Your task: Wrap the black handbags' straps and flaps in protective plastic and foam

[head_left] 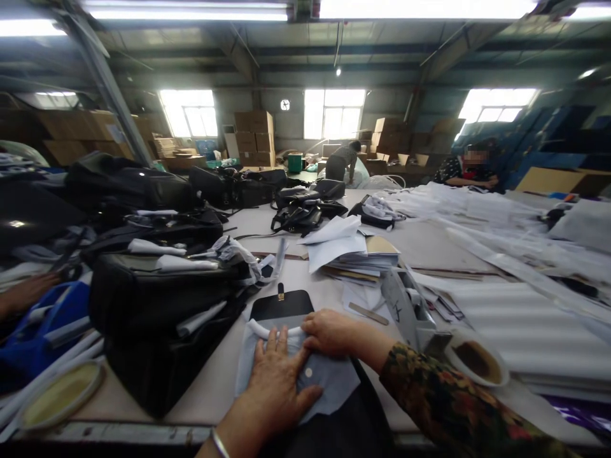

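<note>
- My left hand (279, 375) lies flat, fingers spread, pressing the blue cloth (329, 378) onto the table (214, 381); it grasps nothing.
- My right hand (329, 332) is curled, pinching the cloth's far edge beside the white strip (267, 329).
- The black flap (281, 304) lies just beyond both hands, its clasp pointing away from me.
- The strip runs left to right; my right grip is nearer to it.

Site was a bag-making workshop in a warehouse-type hall — steel roof beams, tube lights (191, 11), high windows (334, 113). Cartons (254, 137) stood stacked along the walls. Long table (429, 245) carried black bags (157, 305), paper stacks (356, 257) — workers (344, 162) at the far end.
</note>
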`<state>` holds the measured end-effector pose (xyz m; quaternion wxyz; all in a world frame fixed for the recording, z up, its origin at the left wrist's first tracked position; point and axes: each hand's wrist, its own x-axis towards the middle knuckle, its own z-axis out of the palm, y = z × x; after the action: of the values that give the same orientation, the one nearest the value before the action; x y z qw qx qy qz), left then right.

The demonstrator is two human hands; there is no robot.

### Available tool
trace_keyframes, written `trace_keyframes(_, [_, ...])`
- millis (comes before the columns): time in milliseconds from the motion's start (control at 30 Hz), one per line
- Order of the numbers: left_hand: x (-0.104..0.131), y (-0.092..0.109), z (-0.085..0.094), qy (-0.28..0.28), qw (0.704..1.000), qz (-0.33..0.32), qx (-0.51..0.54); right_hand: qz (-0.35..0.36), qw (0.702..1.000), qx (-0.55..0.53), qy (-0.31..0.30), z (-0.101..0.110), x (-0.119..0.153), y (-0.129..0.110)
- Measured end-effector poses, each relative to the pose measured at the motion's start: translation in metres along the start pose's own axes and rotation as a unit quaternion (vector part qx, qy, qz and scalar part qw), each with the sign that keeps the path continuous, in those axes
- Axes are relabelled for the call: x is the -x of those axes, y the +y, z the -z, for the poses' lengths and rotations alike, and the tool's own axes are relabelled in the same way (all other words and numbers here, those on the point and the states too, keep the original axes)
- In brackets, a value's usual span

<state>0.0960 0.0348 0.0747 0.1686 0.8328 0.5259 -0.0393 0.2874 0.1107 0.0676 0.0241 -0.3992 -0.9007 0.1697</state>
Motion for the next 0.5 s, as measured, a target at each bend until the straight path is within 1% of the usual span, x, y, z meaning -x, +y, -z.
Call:
trace_keyframes(100, [0.002, 0.0, 0.002, -0.008, 1.0, 0.004, 0.01, -0.013, 1.0, -0.022, -0.015, -0.001, -0.002, 0.0])
trace_keyframes(200, [0.003, -0.005, -0.002, 0.006, 0.999, -0.003, 0.032, -0.034, 0.999, -0.033, -0.026, 0.008, -0.018, 0.011])
trace_keyframes(267, [0.004, -0.01, -0.007, 0.022, 0.998, -0.01, 0.053, -0.062, 0.997, -0.028, -0.027, 0.016, -0.038, 0.016])
trace_keyframes(333, [0.004, -0.015, -0.013, 0.03, 0.997, -0.012, 0.07, -0.094, 0.995, -0.021, -0.035, 0.02, -0.063, 0.016])
trace_keyframes(433, [0.004, -0.019, -0.019, 0.033, 0.996, -0.023, 0.082, -0.14, 0.988, -0.012, -0.063, 0.015, -0.1, 0.007])
trace_keyframes(500, [0.004, -0.021, -0.021, 0.034, 0.996, -0.029, 0.083, -0.169, 0.983, -0.005, -0.075, 0.008, -0.118, -0.001])
